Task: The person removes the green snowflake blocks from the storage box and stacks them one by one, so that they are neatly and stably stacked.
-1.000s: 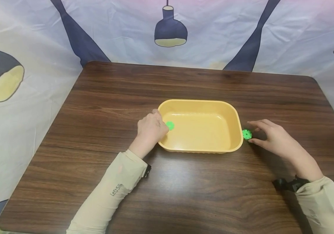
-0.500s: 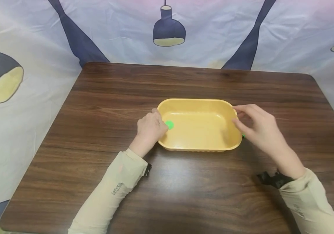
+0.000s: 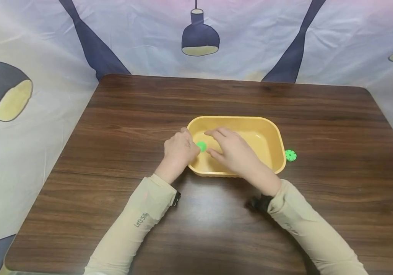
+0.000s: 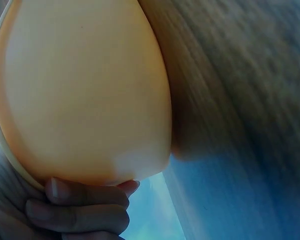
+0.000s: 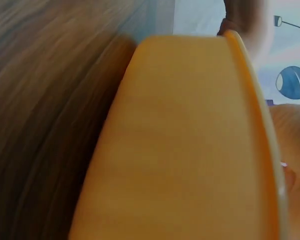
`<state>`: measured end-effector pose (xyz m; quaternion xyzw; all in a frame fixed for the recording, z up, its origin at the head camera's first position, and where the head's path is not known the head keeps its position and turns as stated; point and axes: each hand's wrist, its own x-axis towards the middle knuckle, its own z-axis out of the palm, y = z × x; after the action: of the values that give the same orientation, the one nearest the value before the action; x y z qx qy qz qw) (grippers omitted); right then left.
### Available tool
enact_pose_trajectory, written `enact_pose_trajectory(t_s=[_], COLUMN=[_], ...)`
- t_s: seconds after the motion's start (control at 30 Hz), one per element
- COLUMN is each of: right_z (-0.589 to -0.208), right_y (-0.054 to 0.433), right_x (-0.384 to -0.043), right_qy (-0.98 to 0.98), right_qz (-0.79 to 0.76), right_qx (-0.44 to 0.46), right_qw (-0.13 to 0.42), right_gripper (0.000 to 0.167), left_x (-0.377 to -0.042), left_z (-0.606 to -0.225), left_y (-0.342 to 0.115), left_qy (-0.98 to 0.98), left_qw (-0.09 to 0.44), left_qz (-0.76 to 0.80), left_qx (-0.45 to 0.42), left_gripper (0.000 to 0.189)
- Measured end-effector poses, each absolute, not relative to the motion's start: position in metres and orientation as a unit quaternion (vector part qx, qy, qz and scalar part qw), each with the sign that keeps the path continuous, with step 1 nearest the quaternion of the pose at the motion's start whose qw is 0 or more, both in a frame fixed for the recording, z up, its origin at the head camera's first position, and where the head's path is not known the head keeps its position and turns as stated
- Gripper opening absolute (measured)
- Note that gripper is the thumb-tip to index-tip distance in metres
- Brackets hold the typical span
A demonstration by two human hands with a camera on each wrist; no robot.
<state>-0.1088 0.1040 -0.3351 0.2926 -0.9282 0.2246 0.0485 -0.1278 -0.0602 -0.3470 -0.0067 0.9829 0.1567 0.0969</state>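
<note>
A yellow plastic basin point(image 3: 224, 159) sits on the table. At its left end my left hand point(image 3: 179, 151) grips the rim; the left wrist view shows its curled fingers point(image 4: 80, 217) against the outside of the basin wall point(image 4: 90, 100). A small green disc point(image 3: 201, 146) shows inside the basin, right beside the left hand's thumb. My right hand point(image 3: 236, 154) reaches over the basin, thumb and fingers apart, its fingertips close to that disc. In the right wrist view the basin wall point(image 5: 174, 140) hides most of this hand.
A second green disc point(image 3: 291, 155), notched around its edge, lies on the table just off the basin's right end. The dark wood-grain table point(image 3: 210, 236) reaches back to a printed cloth point(image 3: 244, 42).
My right hand has moved left from the disc outside the basin, across the right rim, to over the basin's inside. My left hand has stayed at the rim.
</note>
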Motion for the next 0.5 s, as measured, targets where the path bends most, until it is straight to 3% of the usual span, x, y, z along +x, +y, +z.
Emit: enact_pose_trajectory(t_s=[0.3,0.5], right_z=[-0.337,-0.346], right_y=[0.071,0.062], right_x=[-0.112,-0.121], right_qy=[-0.944,-0.95], right_qz=[0.128,0.111], right_qx=[0.301,0.278], right_qw=[0.034,-0.09], right_gripper=[0.04,0.051], left_x=[-0.129,-0.129], left_z=[-0.346,-0.348], left_y=[-0.06,-0.06], left_qy=[0.984,0.984], left_qw=[0.099,0.095], left_qz=[0.15,0.149], left_qx=[-0.01,-0.005], left_gripper=[0.037,0.026])
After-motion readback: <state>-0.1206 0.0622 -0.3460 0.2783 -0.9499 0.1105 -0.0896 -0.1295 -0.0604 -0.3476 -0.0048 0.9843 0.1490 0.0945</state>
